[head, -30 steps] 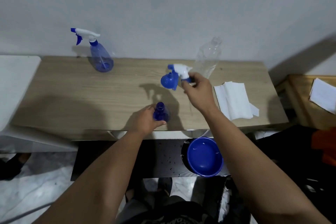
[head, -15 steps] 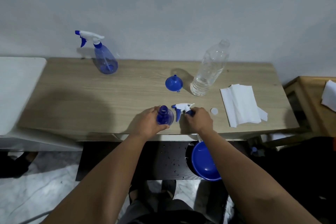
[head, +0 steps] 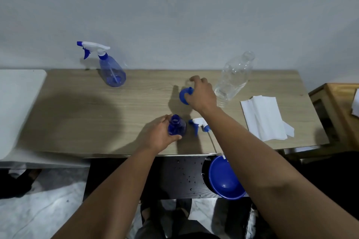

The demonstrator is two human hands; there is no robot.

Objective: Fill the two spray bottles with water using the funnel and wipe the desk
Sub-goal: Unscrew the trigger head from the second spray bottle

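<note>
Right hand [head: 202, 93] over the funnel [head: 186, 95] at mid-desk, fingers curling round it, probably to seat it in the bottle [head: 176, 125]. Left hand [head: 158, 136] wraps that bottle at the front edge, keeping it upright. Bottle: blue, translucent, neck open, sprayer [head: 200, 123] lying just beside

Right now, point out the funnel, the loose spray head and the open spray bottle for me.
funnel [head: 183, 95], head view, on its blue cone left of the hand.
loose spray head [head: 199, 121], head view, on its white body.
open spray bottle [head: 177, 127], head view, on its blue shoulder.
</note>
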